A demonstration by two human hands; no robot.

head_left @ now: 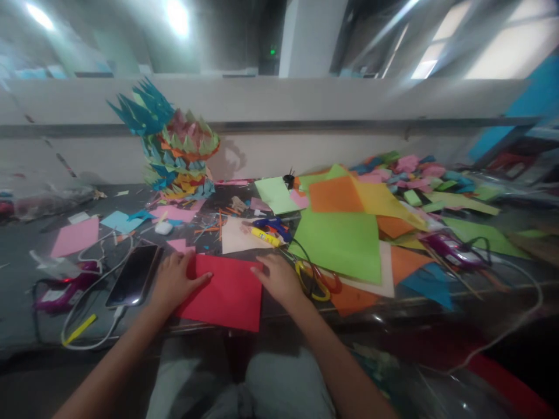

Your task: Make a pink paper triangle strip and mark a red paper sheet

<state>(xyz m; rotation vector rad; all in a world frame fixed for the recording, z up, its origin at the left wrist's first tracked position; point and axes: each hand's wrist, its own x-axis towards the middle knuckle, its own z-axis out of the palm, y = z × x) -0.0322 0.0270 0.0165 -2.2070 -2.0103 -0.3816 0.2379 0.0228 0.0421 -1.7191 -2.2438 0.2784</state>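
Lying at the near edge of the table, a red sheet has the loosely open left hand on its left side. The right hand, also open, lays its thumb over the far right corner; neither grips. Farther off, a yellow tube bears print too blurred to read.
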